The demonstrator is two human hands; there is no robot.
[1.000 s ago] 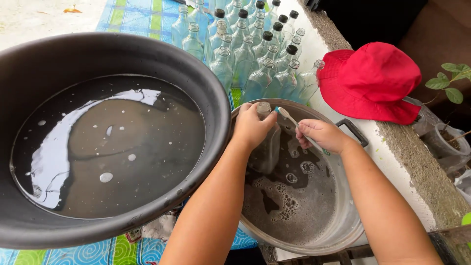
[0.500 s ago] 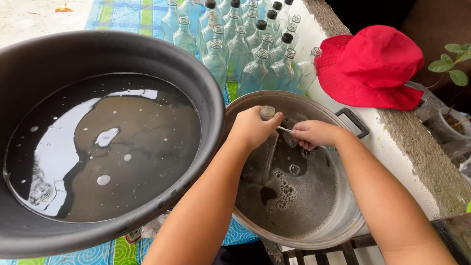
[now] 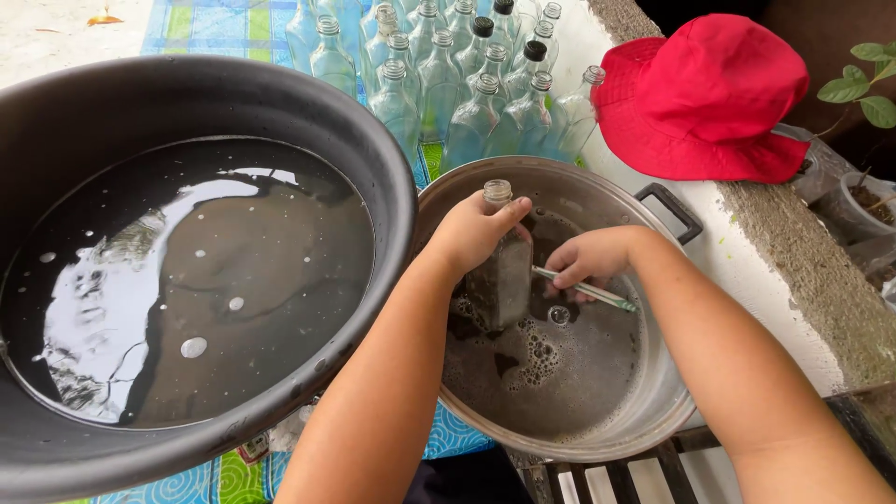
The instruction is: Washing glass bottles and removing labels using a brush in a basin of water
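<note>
**Bottle and brush over the soapy pot**

I see my left hand [image 3: 476,229] wrapped around the shoulder of a clear glass bottle [image 3: 502,271], fingers clamped on it just below the open neck. The bottle stands nearly upright with its lower part dipped in the grey, sudsy water of the metal pot [image 3: 653,411] — right of centre in the scene, near me.

My right hand [image 3: 590,259] sits just beside the bottle, to its right, fingers pinched shut on a thin brush handle [image 3: 586,289] that slants down toward the right above the foam. I cannot tell what the handle's tip looks like.

To the left, touching the pot's rim, is a large black basin [image 3: 373,177] holding dark water with a few bubbles on top. On the far side stands a cluster of empty glass bottles [image 3: 439,84], some with dark caps, on a blue-and-green patterned mat [image 3: 201,23]. Far right, a red hat [image 3: 709,93] lies on a concrete ledge [image 3: 793,271] — well apart from both hands.
</note>
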